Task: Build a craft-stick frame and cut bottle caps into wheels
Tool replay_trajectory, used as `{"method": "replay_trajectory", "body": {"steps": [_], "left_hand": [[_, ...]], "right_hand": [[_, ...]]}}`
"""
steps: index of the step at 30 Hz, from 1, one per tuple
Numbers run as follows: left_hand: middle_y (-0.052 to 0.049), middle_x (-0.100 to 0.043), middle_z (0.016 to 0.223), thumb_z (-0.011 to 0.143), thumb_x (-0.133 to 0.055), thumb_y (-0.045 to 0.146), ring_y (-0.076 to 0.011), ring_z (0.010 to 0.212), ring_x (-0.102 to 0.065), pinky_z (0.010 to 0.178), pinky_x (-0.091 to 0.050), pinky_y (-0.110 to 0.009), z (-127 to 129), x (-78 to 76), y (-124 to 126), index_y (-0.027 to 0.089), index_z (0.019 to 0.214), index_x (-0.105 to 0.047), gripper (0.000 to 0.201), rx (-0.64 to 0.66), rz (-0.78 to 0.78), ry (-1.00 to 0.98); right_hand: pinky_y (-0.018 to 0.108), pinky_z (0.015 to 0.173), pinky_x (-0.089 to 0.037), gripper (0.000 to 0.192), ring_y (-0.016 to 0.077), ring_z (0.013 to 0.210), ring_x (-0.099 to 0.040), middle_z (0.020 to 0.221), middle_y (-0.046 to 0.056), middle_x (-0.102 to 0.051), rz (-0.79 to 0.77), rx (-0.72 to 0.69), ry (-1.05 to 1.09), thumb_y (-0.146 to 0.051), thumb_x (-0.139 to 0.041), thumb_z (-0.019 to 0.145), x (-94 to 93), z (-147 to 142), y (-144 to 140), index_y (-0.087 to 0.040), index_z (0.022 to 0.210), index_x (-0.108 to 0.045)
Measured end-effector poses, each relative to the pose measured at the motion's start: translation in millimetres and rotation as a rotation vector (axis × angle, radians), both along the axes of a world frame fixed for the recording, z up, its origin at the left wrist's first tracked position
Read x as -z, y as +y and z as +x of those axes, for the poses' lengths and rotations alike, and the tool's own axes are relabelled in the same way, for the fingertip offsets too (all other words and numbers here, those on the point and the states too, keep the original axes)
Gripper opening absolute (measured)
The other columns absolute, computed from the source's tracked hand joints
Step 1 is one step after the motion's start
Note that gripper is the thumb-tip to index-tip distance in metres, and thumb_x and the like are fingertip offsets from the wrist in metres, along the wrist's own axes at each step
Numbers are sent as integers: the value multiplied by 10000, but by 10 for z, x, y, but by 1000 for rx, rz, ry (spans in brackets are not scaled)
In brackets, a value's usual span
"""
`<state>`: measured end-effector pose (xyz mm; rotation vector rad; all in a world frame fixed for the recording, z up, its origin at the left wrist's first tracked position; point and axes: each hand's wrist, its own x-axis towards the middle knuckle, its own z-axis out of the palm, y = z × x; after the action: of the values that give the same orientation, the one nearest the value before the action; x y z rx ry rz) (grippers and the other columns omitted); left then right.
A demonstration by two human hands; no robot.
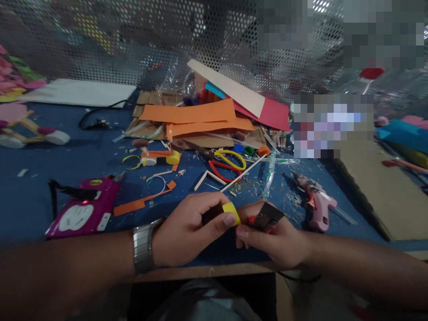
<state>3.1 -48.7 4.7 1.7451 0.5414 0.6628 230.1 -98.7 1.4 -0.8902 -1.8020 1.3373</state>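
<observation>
My left hand [192, 229], with a metal watch [143, 245] on its wrist, pinches a small yellow strip [231, 211] between thumb and fingers near the table's front edge. My right hand [274, 240] touches the same strip with its thumb and holds a dark tool with red handles [265, 217], which looks like small pliers or a cutter. Both hands meet above the blue table top [40, 196].
A pink glue gun [317, 203] lies right of my hands, a magenta device [83, 209] to the left. Orange paper sheets [194, 116], cardboard, sticks, coloured loops [230, 162] and scraps litter the middle. A perforated metal screen stands behind. Brown cardboard [371, 187] lies at the right.
</observation>
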Motion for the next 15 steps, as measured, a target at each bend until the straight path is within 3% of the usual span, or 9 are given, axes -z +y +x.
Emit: {"method": "replay_trajectory", "body": {"steps": [3,9,15], "left_hand": [[14,-694,792,1108,-644,516,-102,686,-549,631,-406,-214,7,-8,1,158,919,-705,409,36,-36,-29],[-31,-707,793,1150,-454,638,-132,714,-607,668,-445,-244,16,17,-34,142,880,-730,628,121,-88,-47],[-4,-643,722,1011,-725,585,-125,642,-520,560,-389,-226,4,-17,-25,161,823,-680,466,41,-206,80]], "right_hand": [[234,567,-431,463,107,577,-528,626,-2,-595,40,-1,18,-422,-653,1111,16,-6,3,-136,763,-764],[218,603,-470,398,111,622,-606,683,28,-682,71,-38,-1,-325,-656,1104,6,-14,4,-137,768,-758],[225,569,-461,388,116,571,-589,637,15,-675,61,-53,-11,-325,-683,1069,20,-19,11,-168,714,-703]]}}
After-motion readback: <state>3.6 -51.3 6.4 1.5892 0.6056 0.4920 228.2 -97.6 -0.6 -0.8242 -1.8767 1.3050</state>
